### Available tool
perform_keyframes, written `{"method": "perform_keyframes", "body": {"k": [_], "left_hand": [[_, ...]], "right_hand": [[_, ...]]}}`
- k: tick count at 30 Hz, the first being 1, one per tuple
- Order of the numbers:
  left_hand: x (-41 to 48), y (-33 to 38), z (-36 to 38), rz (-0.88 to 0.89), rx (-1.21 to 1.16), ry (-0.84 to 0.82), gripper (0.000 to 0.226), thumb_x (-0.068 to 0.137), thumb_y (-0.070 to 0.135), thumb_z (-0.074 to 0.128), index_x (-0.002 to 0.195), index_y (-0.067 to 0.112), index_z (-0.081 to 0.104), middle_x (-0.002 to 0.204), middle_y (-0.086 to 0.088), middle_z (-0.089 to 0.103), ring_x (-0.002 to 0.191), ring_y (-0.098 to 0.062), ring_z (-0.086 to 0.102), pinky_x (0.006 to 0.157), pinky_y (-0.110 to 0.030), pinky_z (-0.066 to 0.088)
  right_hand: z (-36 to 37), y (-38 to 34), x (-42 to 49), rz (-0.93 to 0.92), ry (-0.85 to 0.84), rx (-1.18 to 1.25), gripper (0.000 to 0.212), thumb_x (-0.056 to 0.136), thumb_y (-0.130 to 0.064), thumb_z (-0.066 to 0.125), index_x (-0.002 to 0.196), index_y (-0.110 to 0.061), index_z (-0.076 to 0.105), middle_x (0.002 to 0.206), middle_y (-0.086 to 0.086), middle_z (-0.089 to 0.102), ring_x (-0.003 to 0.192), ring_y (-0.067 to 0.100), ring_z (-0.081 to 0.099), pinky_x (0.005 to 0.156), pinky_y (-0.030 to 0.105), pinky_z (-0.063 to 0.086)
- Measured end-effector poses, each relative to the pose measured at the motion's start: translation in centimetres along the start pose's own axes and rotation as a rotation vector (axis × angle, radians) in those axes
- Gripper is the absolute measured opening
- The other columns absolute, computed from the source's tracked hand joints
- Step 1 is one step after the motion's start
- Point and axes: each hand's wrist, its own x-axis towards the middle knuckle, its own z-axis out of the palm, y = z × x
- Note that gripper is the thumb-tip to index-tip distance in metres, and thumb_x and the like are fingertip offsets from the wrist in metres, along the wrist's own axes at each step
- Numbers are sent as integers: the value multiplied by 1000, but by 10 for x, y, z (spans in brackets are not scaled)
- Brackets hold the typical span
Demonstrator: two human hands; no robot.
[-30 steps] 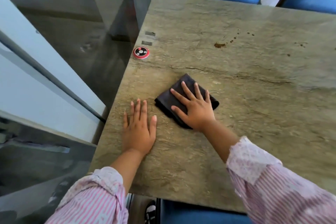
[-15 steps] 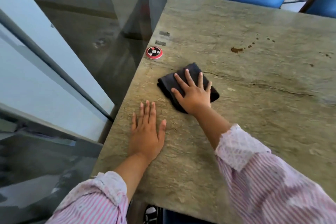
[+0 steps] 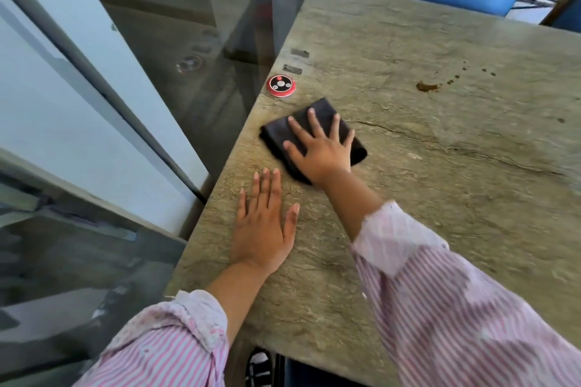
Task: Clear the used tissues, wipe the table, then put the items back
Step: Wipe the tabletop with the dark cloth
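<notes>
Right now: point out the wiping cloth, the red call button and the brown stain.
wiping cloth [image 3: 276, 132], head view, bare left corner beside the fingers.
red call button [image 3: 281, 85], head view, centre of its face.
brown stain [image 3: 427, 87], head view, middle of the largest blot.

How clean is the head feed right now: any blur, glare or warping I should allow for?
Head view: even daylight with no hard glare on the table; the right sleeve and the lower right edge smear with motion blur; wide-angle bending curves the table edges; the glass panel at left mirrors the tabletop; the brown stain stays readable.
</notes>
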Motion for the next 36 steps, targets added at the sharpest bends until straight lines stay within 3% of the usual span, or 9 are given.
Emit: {"method": "perform_keyframes", "body": {"k": [3,7,10,15,19,25,28,31,36], "left_hand": [[-1,1,-2,1,-50,-9,76,85,56,0,150,17,-7,160,-2,-1,148,-15,-8,116,-33,-11],[0,-1,-2,21,-41,4,75,87,57,5,149,17,-10,160,-3,-3,147,-17,-9,117,-35,-9],[-1,-1,0,22,2,10,74,86,60,-4,147,19,-14,160,-3,-4,147,-18,-8,118,-37,-6],[-1,-2,0,9,-50,35,84,82,65,-12,150,16,-5,160,-3,-2,148,-18,-6,119,-37,1],[0,-4,1,15,-117,51,89,82,70,-5,150,13,0,160,-5,0,146,-16,-9,118,-33,-2],[4,10,-9,-97,-65,14,98,73,75,-5,150,13,-5,159,-9,-9,145,-22,-16,119,-38,-3],[21,43,-6,-13,-51,-20,86,77,63,-4,151,19,-1,159,-3,-11,145,-18,-18,118,-40,-5],[46,78,9,93,-91,-50,81,79,57,-5,151,20,4,160,0,-6,147,-17,-10,119,-43,2],[59,120,38,56,-120,38,80,81,50,0,148,12,22,158,-7,15,147,-24,13,118,-45,10]], "right_hand": [[6,29,-50,-54,39,-60,56,90,-66,24,143,-54,9,160,-12,-1,146,35,-8,116,57,0],[-11,76,-40,249,30,-15,58,88,-70,22,142,-55,8,160,-11,-2,146,36,-9,116,58,1],[-15,54,12,355,11,12,60,89,-68,20,145,-50,6,160,-6,-8,143,43,-14,111,66,-3],[-1,-8,15,102,-3,35,58,92,-63,23,145,-47,10,160,-5,-4,143,43,-13,111,65,-6],[3,32,-48,-11,21,0,57,90,-66,26,143,-52,11,159,-12,-1,147,31,-9,115,55,-4],[-40,200,-70,594,27,56,61,89,-67,24,145,-49,8,160,-11,-5,147,30,-8,117,56,1],[-43,203,-47,742,33,114,61,92,-64,22,147,-44,7,160,-6,-7,145,37,-12,113,63,-2],[-36,160,-32,571,30,109,59,93,-60,20,148,-42,6,160,-4,-8,145,36,-14,112,64,-6],[-13,141,-96,281,75,36,58,94,-61,20,147,-45,6,160,-4,-5,147,24,-11,117,48,-10]]}}
